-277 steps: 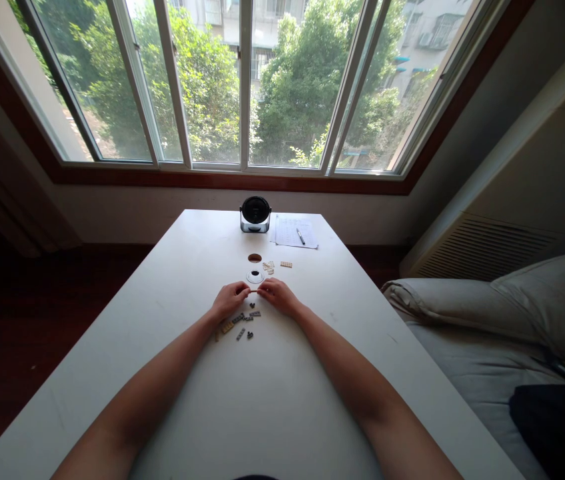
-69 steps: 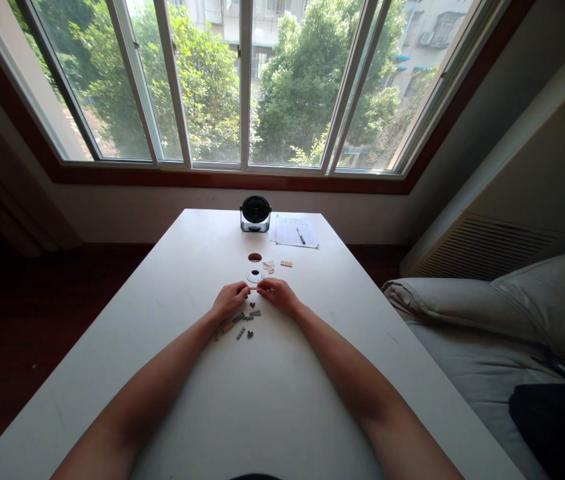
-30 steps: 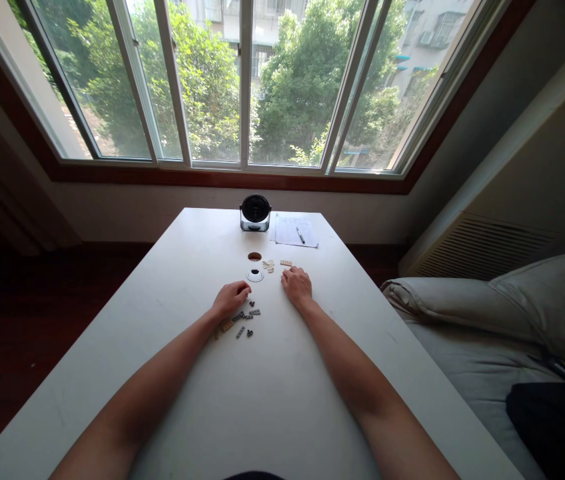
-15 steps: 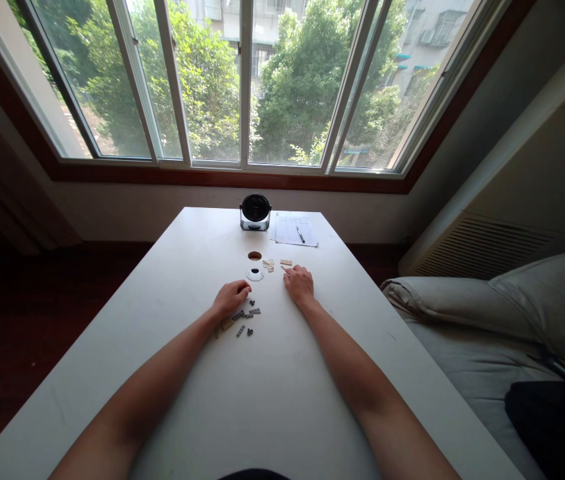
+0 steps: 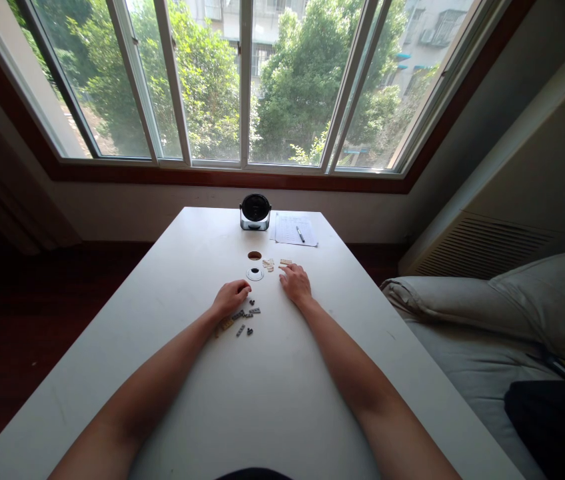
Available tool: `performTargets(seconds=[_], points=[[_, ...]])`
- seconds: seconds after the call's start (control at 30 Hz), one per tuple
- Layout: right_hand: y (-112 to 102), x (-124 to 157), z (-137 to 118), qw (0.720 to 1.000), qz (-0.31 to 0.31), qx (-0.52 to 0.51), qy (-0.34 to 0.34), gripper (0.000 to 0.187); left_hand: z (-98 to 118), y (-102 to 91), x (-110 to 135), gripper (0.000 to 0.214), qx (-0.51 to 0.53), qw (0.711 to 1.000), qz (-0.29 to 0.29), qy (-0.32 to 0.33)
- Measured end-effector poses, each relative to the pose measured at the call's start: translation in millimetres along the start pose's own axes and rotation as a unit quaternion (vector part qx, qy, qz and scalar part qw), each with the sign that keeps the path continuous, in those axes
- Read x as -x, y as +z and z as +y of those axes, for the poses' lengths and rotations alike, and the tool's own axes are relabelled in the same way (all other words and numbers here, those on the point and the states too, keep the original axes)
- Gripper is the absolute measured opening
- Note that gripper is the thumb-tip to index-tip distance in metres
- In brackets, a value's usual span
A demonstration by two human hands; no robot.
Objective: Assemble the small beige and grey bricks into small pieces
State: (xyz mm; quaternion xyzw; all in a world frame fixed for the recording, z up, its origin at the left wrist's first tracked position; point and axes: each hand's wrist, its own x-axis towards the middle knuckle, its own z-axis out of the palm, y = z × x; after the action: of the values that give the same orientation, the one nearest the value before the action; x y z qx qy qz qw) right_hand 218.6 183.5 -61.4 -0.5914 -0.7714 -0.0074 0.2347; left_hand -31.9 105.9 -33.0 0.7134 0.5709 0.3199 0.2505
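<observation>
Both my forearms rest on a white table (image 5: 262,400). My left hand (image 5: 230,297) lies curled with the fingers pinched together near a white ring-shaped cap (image 5: 255,274); what it pinches is too small to make out. Beside its wrist lie several small grey and tan bricks (image 5: 241,321). My right hand (image 5: 296,285) sits further right, fingers bent, its fingertips touching a tan plate (image 5: 285,263). A small cluster of pale bricks (image 5: 268,265) lies just left of that plate.
A round hole (image 5: 254,255) opens in the table behind the cap. At the far edge stand a small black fan (image 5: 255,213) and a sheet of paper (image 5: 294,230) with a pen (image 5: 300,235). A bed with pillows (image 5: 502,300) lies to the right.
My hands, first joined at the centre on a small piece, have parted. My right hand moved right and forward to the tan plate, then shifted slightly left. My left hand stayed put.
</observation>
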Motion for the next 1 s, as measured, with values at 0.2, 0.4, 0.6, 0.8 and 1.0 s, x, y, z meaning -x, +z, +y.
performTargets(seconds=[0.2,0.4,0.6,0.8,1.0], points=[[2.9,0.3,-3.5,0.999,-0.043,0.010,-0.011,0.040,-0.6,0.2,-0.5,0.022,-0.007,1.000,0.000,0.012],[4.7,-1.3,-2.0,0.998,-0.056,0.020,-0.009,0.038,-1.3,0.6,-0.3,0.022,-0.011,1.000,0.008,0.017],[5.4,-2.1,0.3,0.998,-0.050,0.025,-0.017,0.035,-2.9,0.8,-0.1,0.021,-0.012,1.000,0.007,0.018],[6.8,-3.0,1.8,0.998,-0.050,0.027,-0.021,0.036,-4.3,0.5,-0.4,0.021,-0.011,1.000,0.001,0.020],[8.8,-4.2,4.3,0.998,-0.052,0.023,-0.029,0.038,-5.9,1.1,-0.3,0.021,-0.015,0.999,0.003,0.028]])
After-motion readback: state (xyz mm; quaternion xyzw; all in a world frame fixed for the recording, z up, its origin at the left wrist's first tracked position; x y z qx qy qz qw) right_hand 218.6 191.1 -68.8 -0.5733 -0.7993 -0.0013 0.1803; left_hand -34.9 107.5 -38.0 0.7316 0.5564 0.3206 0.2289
